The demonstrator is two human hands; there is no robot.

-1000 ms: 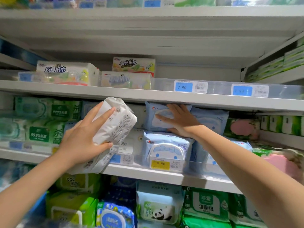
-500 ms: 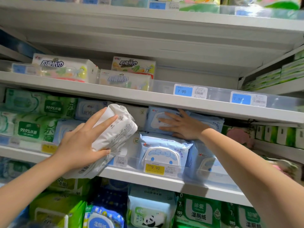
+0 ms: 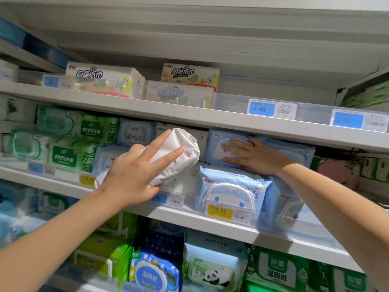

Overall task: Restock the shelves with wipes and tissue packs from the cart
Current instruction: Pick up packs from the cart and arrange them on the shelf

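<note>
My left hand (image 3: 134, 173) grips a white wipes pack (image 3: 181, 152), tilted with its far end up, in front of the middle shelf (image 3: 210, 224). Its top end points into the gap between a pale blue pack (image 3: 134, 132) on the left and the light blue wipes pack (image 3: 223, 144) on the right. My right hand (image 3: 250, 157) presses flat, fingers spread, on that light blue pack, the upper one of a stack. Below it stands another light blue pack (image 3: 231, 190) with a white lid.
Green 99.9% wipes packs (image 3: 69, 144) fill the shelf's left part. Kitchen tissue packs (image 3: 105, 81) sit on the upper shelf (image 3: 189, 119), whose right part shows only price tags (image 3: 271, 108). Panda (image 3: 212, 268) and green packs (image 3: 277, 272) fill the shelf below.
My left hand has carried the white pack right and up toward the shelf gap. My right hand stays pressed on the upper blue pack. The camera has moved closer.
</note>
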